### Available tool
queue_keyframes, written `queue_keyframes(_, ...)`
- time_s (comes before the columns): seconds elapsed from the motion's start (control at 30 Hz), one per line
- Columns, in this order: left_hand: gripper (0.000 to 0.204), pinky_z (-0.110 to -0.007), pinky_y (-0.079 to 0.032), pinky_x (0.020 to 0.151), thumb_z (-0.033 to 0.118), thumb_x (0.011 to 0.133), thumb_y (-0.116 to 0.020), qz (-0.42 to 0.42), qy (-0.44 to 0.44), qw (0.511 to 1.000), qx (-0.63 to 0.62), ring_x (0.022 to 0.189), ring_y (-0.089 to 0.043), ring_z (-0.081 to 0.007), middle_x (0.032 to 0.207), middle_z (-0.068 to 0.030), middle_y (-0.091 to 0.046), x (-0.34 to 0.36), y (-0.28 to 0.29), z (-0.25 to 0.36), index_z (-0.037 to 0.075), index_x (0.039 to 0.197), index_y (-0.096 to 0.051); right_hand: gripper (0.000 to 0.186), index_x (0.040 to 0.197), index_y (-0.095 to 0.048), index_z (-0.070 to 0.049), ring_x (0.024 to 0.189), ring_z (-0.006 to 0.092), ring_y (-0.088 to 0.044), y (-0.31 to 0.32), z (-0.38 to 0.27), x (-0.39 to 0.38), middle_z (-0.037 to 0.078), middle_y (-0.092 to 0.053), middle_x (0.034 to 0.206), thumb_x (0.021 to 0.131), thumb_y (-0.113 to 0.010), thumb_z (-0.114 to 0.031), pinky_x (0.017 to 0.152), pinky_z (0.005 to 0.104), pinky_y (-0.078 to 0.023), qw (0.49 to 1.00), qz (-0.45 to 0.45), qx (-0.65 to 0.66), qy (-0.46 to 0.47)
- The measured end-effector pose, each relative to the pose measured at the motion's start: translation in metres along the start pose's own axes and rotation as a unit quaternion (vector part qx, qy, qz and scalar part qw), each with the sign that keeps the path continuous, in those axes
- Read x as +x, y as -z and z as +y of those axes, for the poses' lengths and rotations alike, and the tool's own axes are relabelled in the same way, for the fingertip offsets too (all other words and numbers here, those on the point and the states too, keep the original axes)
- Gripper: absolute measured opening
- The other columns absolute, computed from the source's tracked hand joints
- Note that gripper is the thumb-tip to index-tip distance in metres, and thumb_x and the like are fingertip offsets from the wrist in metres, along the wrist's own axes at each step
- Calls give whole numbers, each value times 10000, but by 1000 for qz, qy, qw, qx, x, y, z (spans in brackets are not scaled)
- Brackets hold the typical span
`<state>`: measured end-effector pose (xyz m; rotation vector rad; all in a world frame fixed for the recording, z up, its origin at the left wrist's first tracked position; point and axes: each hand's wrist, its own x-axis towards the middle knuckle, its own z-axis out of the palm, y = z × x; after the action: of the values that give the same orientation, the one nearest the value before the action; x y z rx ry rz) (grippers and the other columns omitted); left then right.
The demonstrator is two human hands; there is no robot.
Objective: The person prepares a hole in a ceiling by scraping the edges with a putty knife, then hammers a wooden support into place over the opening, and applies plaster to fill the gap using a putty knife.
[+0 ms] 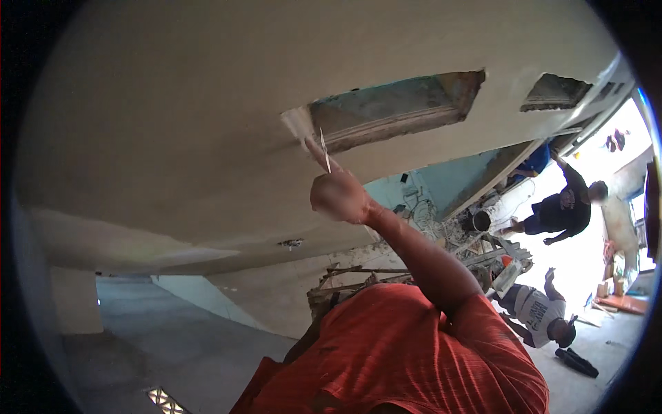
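Note:
My right hand (339, 196) is raised at the end of my outstretched arm, close to the plastered surface. Its fingers are closed round a thin, pale blade-like tool (325, 148), seen nearly edge-on, while one finger stretches out alongside it. The blade's tip points at the corner of a rectangular opening (393, 110) with rough, broken edges. Beside that corner lies a whitish plaster patch (298, 124), lighter than the plastered surface (193, 103) around it. I cannot tell whether the blade touches the surface. My left hand is out of view.
Another cut opening (555, 92) lies further right. Broken boards and rubble (476, 259) are heaped below, near a dark bucket (477, 221). A person in dark clothes (565, 207) and a person in a pale shirt (538, 310) are at the right.

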<state>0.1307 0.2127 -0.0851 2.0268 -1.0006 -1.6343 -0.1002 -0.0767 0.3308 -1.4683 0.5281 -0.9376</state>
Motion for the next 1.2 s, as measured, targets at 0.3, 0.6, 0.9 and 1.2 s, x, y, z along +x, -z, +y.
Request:
queue_keyframes(0.3, 367, -410, -523, 751, 412, 1038, -560, -45, -32, 998, 17, 896, -676, -236, 1073, -78, -696, 51, -17, 34, 112, 1233, -641, 271, 1125, -692, -54, 712, 150, -614, 121, 79, -137, 66, -677, 774, 888, -588, -133, 672, 340, -507, 951, 211, -207, -93)
queue_keyframes(0.6, 292, -348, -535, 655, 348, 1031, -621, -97, -16, 995, -5, 811, -678, -186, 1003, -34, -698, 78, -24, 91, 134, 1230, -629, 462, 1339, -567, -136, 867, 474, -672, 131, 135, -338, 269, -699, 907, 891, -552, -248, 766, 562, -517, 834, 250, -313, -380)
queue_keyframes(0.9, 281, -294, -537, 613, 290, 1028, -650, -110, 50, 990, -77, 769, -676, -160, 977, -28, -709, 86, -29, 181, 147, 1266, -609, 292, 991, -702, -71, 888, 432, -700, 87, 246, -508, 235, -723, 975, 891, -608, -328, 764, 536, -552, 790, 339, -305, -409)
queue_keyframes(1.2, 310, -292, -556, 745, 242, 1013, -661, -161, -24, 987, 6, 846, -659, -149, 1012, -56, -717, 159, -31, 105, 38, 1242, -614, 274, 865, -714, -41, 743, 398, -694, 67, 279, -548, 254, -688, 811, 827, -647, -304, 666, 488, -536, 661, 536, -172, -497)
